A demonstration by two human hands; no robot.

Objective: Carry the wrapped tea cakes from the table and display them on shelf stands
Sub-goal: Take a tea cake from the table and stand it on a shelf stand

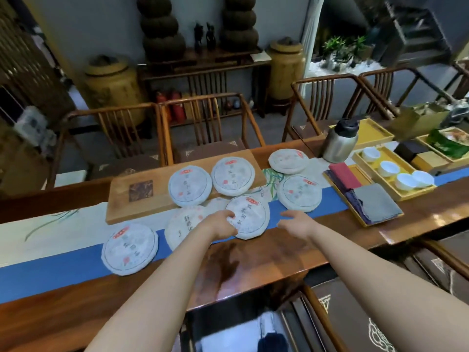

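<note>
1. Your left hand grips the near-left edge of the centre tea cake, fingers curled over its rim; the cake lies on the blue runner, its far edge overlapping other cakes.
2. Your right hand hovers just right of that cake, fingers loosely spread, holding nothing; can't tell if it touches the wrapper.
3. Other wrapped cakes: two on the wooden board, i.e. left board cake & right board cake.
4. Far-right cake and near-right cake sit on the cloth, right of the board.
5. Near-left cake lies on the runner, w/ a partly covered cake under your left wrist.
6. Right side of the table: steel flask, yellow tray w/ white cups, grey cloth.
</note>
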